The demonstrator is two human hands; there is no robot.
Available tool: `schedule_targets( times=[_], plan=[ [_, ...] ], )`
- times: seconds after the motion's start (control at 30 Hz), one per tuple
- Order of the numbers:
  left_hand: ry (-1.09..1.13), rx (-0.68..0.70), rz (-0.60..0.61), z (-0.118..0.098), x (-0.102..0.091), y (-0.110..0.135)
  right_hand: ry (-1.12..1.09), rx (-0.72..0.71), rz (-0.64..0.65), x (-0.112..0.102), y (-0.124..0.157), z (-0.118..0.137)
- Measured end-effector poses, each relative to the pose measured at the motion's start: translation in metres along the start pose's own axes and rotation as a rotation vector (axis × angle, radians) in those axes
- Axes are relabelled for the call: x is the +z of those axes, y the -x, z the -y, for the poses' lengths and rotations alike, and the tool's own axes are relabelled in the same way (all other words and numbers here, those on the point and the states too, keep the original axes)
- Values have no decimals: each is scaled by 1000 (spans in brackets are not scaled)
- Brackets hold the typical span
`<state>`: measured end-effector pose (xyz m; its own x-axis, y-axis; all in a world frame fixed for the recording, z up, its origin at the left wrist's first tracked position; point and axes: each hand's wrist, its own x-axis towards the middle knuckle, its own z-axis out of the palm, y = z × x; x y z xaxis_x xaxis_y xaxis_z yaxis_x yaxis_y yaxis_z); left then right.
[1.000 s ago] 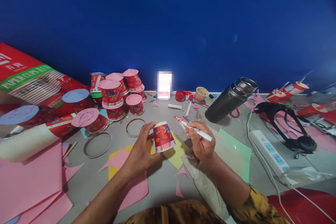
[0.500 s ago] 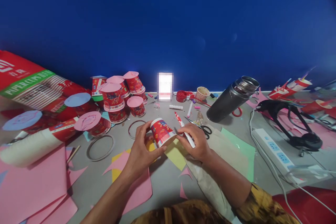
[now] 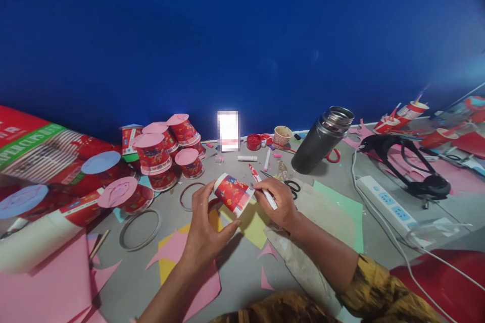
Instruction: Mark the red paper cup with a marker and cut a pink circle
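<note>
My left hand [image 3: 204, 229] grips a red patterned paper cup [image 3: 232, 193], tilted on its side with its rim toward the lower right. My right hand [image 3: 276, 206] is closed on a white marker with a red cap [image 3: 262, 186]; its fingers also touch the cup's rim. Both hands hover over yellow paper [image 3: 250, 222] and pink paper scraps [image 3: 200, 277] on the grey table [image 3: 242, 267]. Black scissors [image 3: 291, 185] lie just past my right hand.
A pile of red cups with pink lids [image 3: 166, 146] stands at the back left, with wire rings [image 3: 139, 228] in front. A dark steel flask [image 3: 321, 139] leans at the back right. A white power strip [image 3: 386, 204], cables and black headphones [image 3: 413, 171] lie to the right. Pink sheets [image 3: 41, 282] cover the left.
The cup has tipped from upright onto its side. My right hand moved left with the marker until its fingers met the cup's rim. The camera shifted slightly right.
</note>
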<state>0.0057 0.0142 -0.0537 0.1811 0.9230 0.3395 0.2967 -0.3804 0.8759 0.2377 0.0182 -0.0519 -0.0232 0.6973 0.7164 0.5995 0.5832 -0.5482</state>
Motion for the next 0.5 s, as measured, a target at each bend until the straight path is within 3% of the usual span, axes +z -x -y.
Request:
schedule_targets(
  times=[0.27, 0.5],
  plan=[
    [92, -53, 36, 0, 0, -1, -179, 333, -118, 1, -7, -7],
    [20, -68, 47, -11, -1, -8, -283, 411, -146, 4, -7, -7]
  ],
)
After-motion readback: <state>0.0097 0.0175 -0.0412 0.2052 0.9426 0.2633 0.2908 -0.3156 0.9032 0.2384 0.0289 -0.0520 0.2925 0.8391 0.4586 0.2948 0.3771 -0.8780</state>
